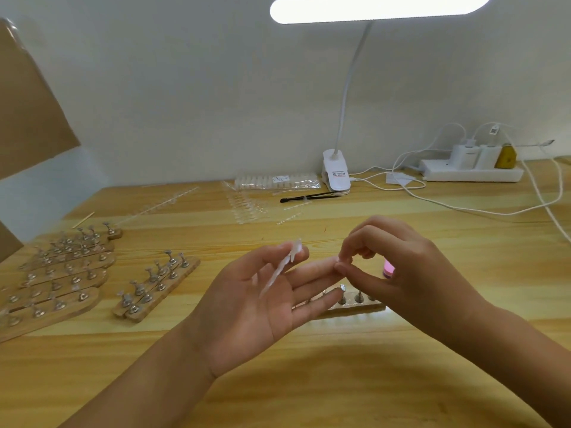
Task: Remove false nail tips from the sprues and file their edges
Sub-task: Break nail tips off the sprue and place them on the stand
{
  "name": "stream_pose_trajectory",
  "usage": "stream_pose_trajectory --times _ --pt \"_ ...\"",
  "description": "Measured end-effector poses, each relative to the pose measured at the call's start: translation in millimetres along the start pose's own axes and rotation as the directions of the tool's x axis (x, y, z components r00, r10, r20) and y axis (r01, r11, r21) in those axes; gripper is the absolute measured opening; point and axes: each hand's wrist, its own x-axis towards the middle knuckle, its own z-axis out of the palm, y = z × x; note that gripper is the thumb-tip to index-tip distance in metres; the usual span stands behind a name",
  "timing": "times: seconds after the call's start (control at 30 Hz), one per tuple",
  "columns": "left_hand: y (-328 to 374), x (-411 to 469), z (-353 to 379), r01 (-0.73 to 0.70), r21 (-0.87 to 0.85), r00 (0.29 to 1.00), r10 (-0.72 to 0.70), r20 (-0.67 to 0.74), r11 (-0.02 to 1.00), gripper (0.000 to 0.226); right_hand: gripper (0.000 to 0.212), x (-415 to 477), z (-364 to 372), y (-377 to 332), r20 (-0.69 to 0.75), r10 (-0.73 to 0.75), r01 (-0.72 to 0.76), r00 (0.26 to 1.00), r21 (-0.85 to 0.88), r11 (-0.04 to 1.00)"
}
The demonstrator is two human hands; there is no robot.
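– Head view: the room?
– White wall [154, 103], lit lamp [380, 7] upper centre, wooden bench [309, 381] below.
– Hands?
– Left hand [247, 307] pinches the clear sprue [279, 271] mid-frame; right hand [408, 267] pinched shut beside it, on what I cannot tell.

No text could be read. The clip lamp's clamp [337, 173] carried a printed label, the clear bag of nail tips [304, 182] a white sticker, and a charger cable's tag [494, 130] a QR-style code, all too small to make out.
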Motion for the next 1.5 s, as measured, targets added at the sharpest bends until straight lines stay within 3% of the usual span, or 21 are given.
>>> stream_pose_trajectory --times 0.13,0.27,0.43,0.53,0.73,0.9,1.07,1.2,1.3,1.5 --pt "0.5 0.4 1.4 0.003 0.006 1.0 -0.003 -0.001 1.0 0.013 0.02 0.5 -1.7 -0.7 0.021 -0.015 0.014 1.0 0.052 0.999" --pt "-1.7 0.2 0.1 -0.018 -0.027 1.0 0.018 0.002 0.999 0.014 0.022 2.9 -6.2 0.9 0.032 0.122 -0.127 0.992 0.259 0.957" --pt "-5.0 2.0 -1.3 -0.031 -0.028 0.999 0.031 -0.013 0.999 0.014 0.019 6.1 -10.1 4.6 0.057 0.126 -0.135 0.99 0.204 0.97" --pt "-4.8 2.4 -0.3 -0.028 -0.03 0.999 0.028 -0.016 0.999 0.014 0.013 7.8 -16.2 8.7 0.103 0.154 -0.176 0.983 0.259 0.95" --pt "-8.0 1.7 8.2 0.0 0.05 1.0 -0.001 0.016 0.999 0.017 0.023 -9.5 -27.0 16.6 0.19 0.223 -0.289 0.956 0.477 0.83" --pt "-13.8 4.5 7.7 0.036 0.078 0.997 -0.041 0.063 0.996 0.021 0.012 -25.2 -23.4 18.6 0.221 0.242 -0.327 0.945 0.66 0.677" --pt "-13.9 7.4 5.9 0.022 0.068 0.994 -0.029 0.104 0.997 0.023 0.015 -30.5 -24.6 22.9 0.098 0.245 -0.257 0.964 0.572 0.779" --pt "-9.8 7.1 -0.3 -0.004 0.021 0.994 0.002 0.109 1.0 0.019 0.021 -34.6 -24.1 34.3 0.05 0.165 -0.173 0.985 0.26 0.95" --pt "-7.4 5.8 -5.5 -0.061 -0.029 0.995 0.063 0.077 0.998 0.009 0.021 -38.7 -18.6 39.8 0.121 0.168 -0.189 0.978 0.186 0.964" --pt "-5.8 4.8 -6.5 -0.131 -0.076 0.991 0.128 -0.038 0.988 0.018 0.016 -39.6 -13.9 45.6 0.166 0.143 -0.164 0.976 0.121 0.979"
